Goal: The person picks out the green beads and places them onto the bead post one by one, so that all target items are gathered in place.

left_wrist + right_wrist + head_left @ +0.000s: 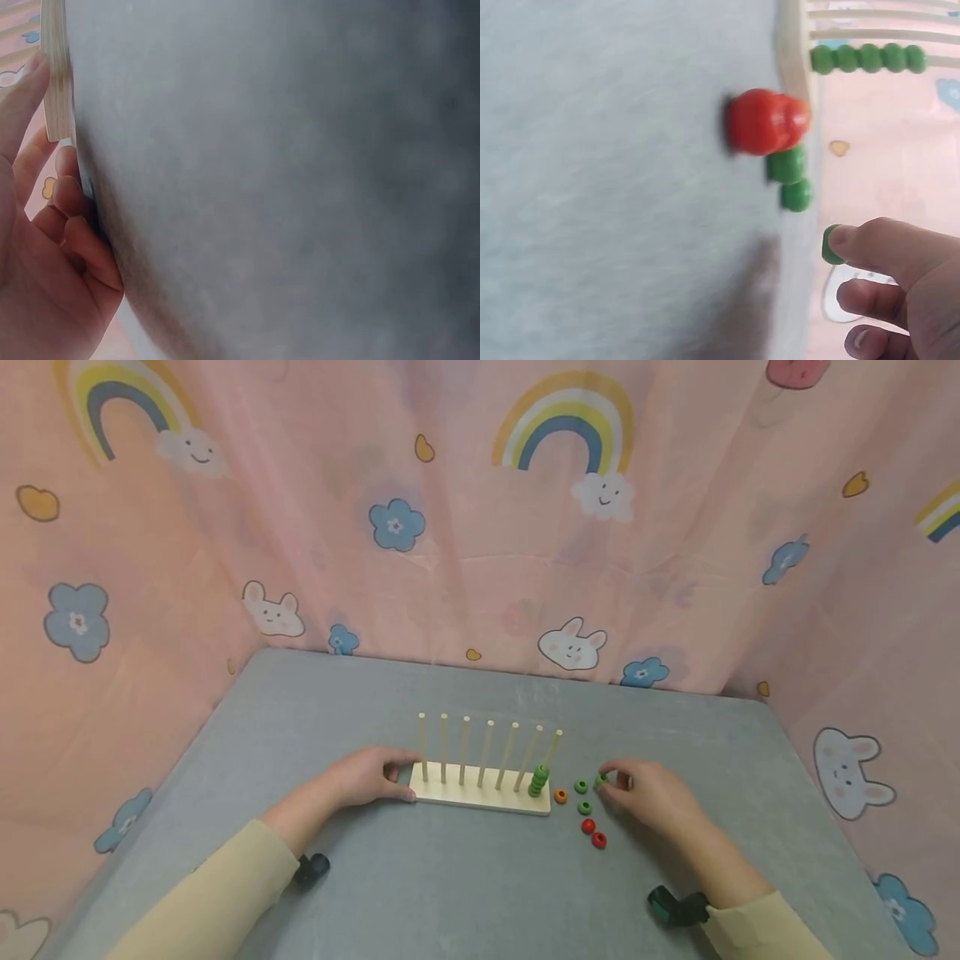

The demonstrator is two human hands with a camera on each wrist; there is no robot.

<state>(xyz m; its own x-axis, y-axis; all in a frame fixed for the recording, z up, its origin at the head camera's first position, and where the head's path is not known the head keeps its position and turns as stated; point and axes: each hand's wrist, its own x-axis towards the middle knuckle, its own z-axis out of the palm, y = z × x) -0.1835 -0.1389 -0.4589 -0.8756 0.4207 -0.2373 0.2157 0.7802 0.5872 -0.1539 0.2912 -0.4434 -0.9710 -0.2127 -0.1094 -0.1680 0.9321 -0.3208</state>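
A pale wooden peg board (480, 795) with a row of several upright pegs stands mid-table. Several green beads (538, 781) are stacked on its rightmost peg. My left hand (372, 775) grips the board's left end, thumb in front and fingers behind; the left wrist view shows the board's edge (56, 82) between them. Thumb and fingers of my right hand (647, 789) pinch a green bead (831, 246), right of the board. Beside it lie two loose green beads (581, 787), an orange bead (561, 796) and two red beads (599, 840).
The grey table (465, 885) runs back to a pink curtain (465, 568) printed with rainbows, rabbits and flowers, which also hangs on both sides. A dark wrist camera (675, 907) sits at the right wrist, another (312, 867) at the left.
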